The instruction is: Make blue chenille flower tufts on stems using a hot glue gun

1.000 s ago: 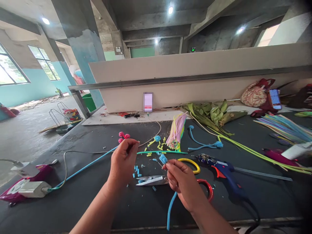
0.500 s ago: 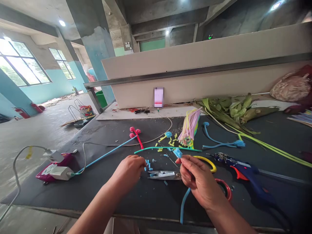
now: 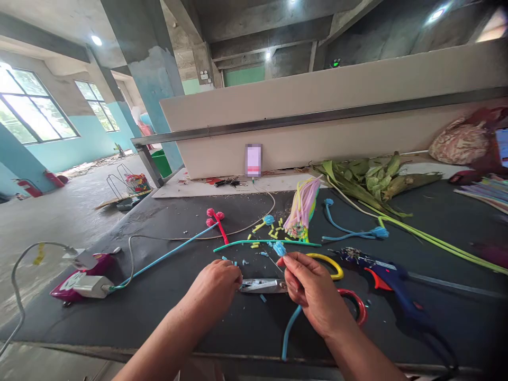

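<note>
My right hand [image 3: 311,288] pinches a blue straw [image 3: 289,328] near its frayed, flower-like tip [image 3: 279,248]; the stem hangs down below my palm to the table's front edge. My left hand [image 3: 216,288] rests knuckles up on the dark table [image 3: 190,317], fingers curled down over small blue straw bits [image 3: 234,261] beside the metal snips [image 3: 262,286]. What the left fingers hold, if anything, is hidden.
A blue hot glue gun [image 3: 391,283] lies right of my hands, with yellow [image 3: 329,262] and red [image 3: 355,307] rings between. Behind are a straw bundle [image 3: 301,209], finished straw flowers [image 3: 349,233], a pink flower [image 3: 214,219], green leaves [image 3: 369,180] and a power adapter [image 3: 85,283] at the left.
My left hand dropped from chest height to the table beside the snips. The right hand kept its hold on the blue straw. The camera turned a little to the left.
</note>
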A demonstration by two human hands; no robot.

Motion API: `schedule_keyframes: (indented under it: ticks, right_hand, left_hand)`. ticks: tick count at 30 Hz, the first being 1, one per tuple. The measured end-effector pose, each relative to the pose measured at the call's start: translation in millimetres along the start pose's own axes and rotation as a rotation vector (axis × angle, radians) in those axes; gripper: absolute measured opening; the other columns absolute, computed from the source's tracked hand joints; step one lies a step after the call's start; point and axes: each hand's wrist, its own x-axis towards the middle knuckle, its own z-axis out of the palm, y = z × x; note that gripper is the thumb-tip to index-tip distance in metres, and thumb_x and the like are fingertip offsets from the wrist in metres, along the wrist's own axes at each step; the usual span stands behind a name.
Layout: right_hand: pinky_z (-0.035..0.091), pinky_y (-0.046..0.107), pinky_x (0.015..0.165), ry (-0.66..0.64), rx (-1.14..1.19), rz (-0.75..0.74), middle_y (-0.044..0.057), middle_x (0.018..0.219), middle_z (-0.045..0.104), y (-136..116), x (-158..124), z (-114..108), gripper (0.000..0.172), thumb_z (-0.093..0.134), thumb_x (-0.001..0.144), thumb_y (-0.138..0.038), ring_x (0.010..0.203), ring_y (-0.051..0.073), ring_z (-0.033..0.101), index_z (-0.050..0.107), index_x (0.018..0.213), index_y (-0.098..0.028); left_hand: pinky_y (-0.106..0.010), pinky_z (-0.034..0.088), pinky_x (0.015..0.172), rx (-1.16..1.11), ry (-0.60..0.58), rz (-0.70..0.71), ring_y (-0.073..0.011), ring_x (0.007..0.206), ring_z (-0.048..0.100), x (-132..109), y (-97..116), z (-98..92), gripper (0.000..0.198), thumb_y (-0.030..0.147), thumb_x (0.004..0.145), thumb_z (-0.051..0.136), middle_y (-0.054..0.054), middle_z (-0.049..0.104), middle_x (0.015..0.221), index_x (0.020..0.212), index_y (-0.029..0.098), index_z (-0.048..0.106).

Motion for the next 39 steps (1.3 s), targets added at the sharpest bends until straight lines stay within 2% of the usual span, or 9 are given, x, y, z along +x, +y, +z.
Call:
schedule_keyframes:
  ticks: [7, 10, 13, 18, 24, 32, 35, 37, 39]
  right_hand:
    - [0.011, 0.016, 0.034, 0.015, -0.030, -0.008, -0.011, 0.039, 0.036, 2.2, -1.8, 1.7, 0.025, 0.064, 0.073, -0.040, 0.032, 0.001, 0.020, 0.059, 0.069, -0.016]
    - [0.012, 0.016, 0.034, 0.023, -0.042, -0.016, -0.011, 0.040, 0.036, 3.0, -3.6, 1.5, 0.025, 0.063, 0.074, -0.039, 0.033, 0.001, 0.021, 0.058, 0.069, -0.016]
    - [0.012, 0.016, 0.034, 0.024, -0.033, -0.015, -0.011, 0.040, 0.036, 1.7, -4.8, 1.3, 0.024, 0.063, 0.074, -0.040, 0.033, 0.001, 0.019, 0.058, 0.070, -0.016]
    - [0.011, 0.016, 0.034, 0.026, -0.012, -0.004, -0.011, 0.039, 0.035, -1.7, -5.2, 3.3, 0.025, 0.066, 0.070, -0.040, 0.034, 0.001, 0.019, 0.059, 0.068, -0.016]
    - [0.011, 0.016, 0.035, 0.046, 0.005, -0.031, -0.010, 0.041, 0.035, -1.1, -3.4, 2.8, 0.025, 0.068, 0.070, -0.039, 0.035, 0.001, 0.019, 0.060, 0.069, -0.016]
    - [0.012, 0.017, 0.034, 0.045, 0.012, -0.036, -0.010, 0.041, 0.035, 1.5, -0.7, -0.6, 0.021, 0.069, 0.071, -0.036, 0.034, 0.001, 0.020, 0.063, 0.070, -0.016]
    - [0.013, 0.016, 0.034, 0.047, 0.011, -0.032, -0.009, 0.040, 0.036, 1.2, -0.3, 0.4, 0.021, 0.069, 0.071, -0.036, 0.034, 0.001, 0.021, 0.063, 0.070, -0.016]
    - [0.013, 0.016, 0.033, 0.044, 0.011, -0.032, -0.010, 0.040, 0.036, 0.7, -0.3, 1.0, 0.022, 0.069, 0.071, -0.037, 0.033, 0.001, 0.021, 0.063, 0.070, -0.016]
    - [0.013, 0.016, 0.033, 0.036, 0.010, -0.031, -0.010, 0.040, 0.035, 0.1, -0.5, 1.6, 0.022, 0.068, 0.071, -0.037, 0.033, 0.001, 0.020, 0.063, 0.070, -0.016]
  left_hand:
    - [-0.026, 0.037, 0.063, 0.115, -0.160, -0.071, -0.0174, 0.069, 0.058, 14.1, 16.2, -7.3, 0.022, 0.010, 0.068, 0.043, -0.005, 0.064, 0.071, 0.067, 0.020, 0.063]
    - [-0.027, 0.034, 0.057, 0.201, -0.187, -0.084, -0.0175, 0.063, 0.057, 14.9, 21.0, -10.1, 0.022, 0.009, 0.067, 0.040, -0.005, 0.062, 0.066, 0.062, 0.019, 0.060]
    - [-0.025, 0.033, 0.056, 0.173, -0.128, -0.074, -0.0152, 0.060, 0.052, 12.7, 12.4, -16.6, 0.018, 0.010, 0.066, 0.040, -0.003, 0.058, 0.064, 0.059, 0.018, 0.055]
    - [-0.021, 0.031, 0.051, -0.106, -0.008, -0.136, -0.0103, 0.055, 0.041, 12.2, -10.6, -38.6, 0.008, 0.013, 0.061, 0.044, 0.004, 0.048, 0.058, 0.062, 0.018, 0.050]
    - [-0.021, 0.034, 0.052, -0.329, 0.101, -0.108, -0.0102, 0.056, 0.041, 23.0, -15.1, -50.2, 0.009, 0.017, 0.065, 0.048, 0.005, 0.049, 0.061, 0.072, 0.018, 0.054]
    - [-0.022, 0.034, 0.053, -0.336, 0.066, -0.084, -0.0102, 0.057, 0.042, 27.5, -21.3, -53.7, 0.012, 0.024, 0.072, 0.048, 0.003, 0.052, 0.063, 0.074, 0.018, 0.058]
    - [-0.021, 0.034, 0.054, -0.271, 0.073, -0.070, -0.0104, 0.058, 0.043, 25.8, -18.6, -51.6, 0.012, 0.018, 0.071, 0.047, 0.004, 0.052, 0.063, 0.076, 0.019, 0.058]
    - [-0.022, 0.037, 0.059, -0.224, 0.057, -0.010, -0.0112, 0.063, 0.048, 25.4, -16.1, -45.9, 0.019, 0.013, 0.070, 0.045, 0.002, 0.056, 0.070, 0.080, 0.020, 0.059]
    - [-0.023, 0.039, 0.066, -0.180, -0.008, 0.081, -0.0123, 0.071, 0.052, 26.0, -15.3, -36.5, 0.025, 0.009, 0.070, 0.044, 0.001, 0.060, 0.078, 0.083, 0.020, 0.062]
